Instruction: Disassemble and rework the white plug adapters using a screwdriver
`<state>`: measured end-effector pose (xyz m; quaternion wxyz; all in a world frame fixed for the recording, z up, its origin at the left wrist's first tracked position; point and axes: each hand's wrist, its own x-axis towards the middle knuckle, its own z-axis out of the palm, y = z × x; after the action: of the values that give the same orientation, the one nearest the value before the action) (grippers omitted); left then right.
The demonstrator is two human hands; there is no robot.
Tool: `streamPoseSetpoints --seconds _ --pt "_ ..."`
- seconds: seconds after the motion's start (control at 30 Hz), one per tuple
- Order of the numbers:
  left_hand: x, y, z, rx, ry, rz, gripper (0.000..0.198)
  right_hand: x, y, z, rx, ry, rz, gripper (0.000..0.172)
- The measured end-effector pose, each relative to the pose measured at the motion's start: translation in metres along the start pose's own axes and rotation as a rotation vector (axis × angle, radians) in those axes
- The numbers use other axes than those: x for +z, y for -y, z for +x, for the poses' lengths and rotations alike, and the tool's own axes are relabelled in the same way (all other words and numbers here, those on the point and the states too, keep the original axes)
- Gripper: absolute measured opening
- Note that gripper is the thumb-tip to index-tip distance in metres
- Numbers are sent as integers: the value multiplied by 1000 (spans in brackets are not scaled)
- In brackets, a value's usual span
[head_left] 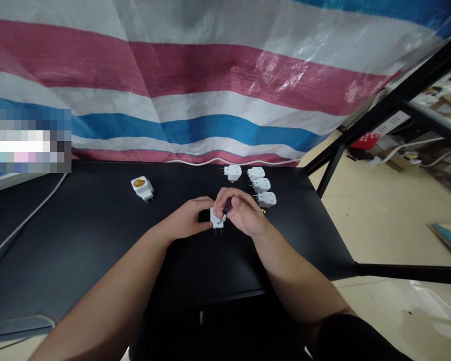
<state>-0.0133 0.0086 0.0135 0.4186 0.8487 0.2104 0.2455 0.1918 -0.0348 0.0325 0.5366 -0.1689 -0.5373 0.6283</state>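
Note:
My left hand [190, 219] pinches a small white two-prong plug unit [217, 218] against the black table, its prongs towards me. Curled round a dark purple-handled screwdriver [228, 204], my right hand [244, 213] holds the tool at a slant. The screwdriver's tip meets the unit's face near the prongs; a screw there is too small to make out. On the left lies another white plug unit [142, 187] with a round amber part facing up. Beyond my right hand, several similar units lie with prongs to the left, among them one nearest [266, 199] and one farther back [233, 172].
Tiny brass-coloured pieces [263, 211] lie by my right hand. A white cable [30, 215] crosses the black table [97, 220] at the left. Behind hangs a striped plastic sheet [195, 70]; a black metal frame [330, 170] stands at the right edge.

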Motion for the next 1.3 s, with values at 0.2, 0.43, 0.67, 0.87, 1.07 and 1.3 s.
streamPoseSetpoints --seconds 0.2,0.43,0.67,0.87,1.07,1.3 --pt "1 3 -1 -9 -6 13 30 6 3 -4 70 47 91 36" --pt "-2 2 0 -20 10 36 38 9 10 0 43 -40 48 35" --pt "-5 2 0 -24 14 43 51 7 19 3 60 -259 39 41" --pt "-10 5 -3 -63 -34 103 54 -7 -5 6 246 -459 -78 22" --pt "-10 9 -4 -97 -79 145 53 -19 -16 2 376 -358 -778 13" --pt "-14 10 -5 -164 -106 163 56 -15 -8 1 458 -216 -1078 14"
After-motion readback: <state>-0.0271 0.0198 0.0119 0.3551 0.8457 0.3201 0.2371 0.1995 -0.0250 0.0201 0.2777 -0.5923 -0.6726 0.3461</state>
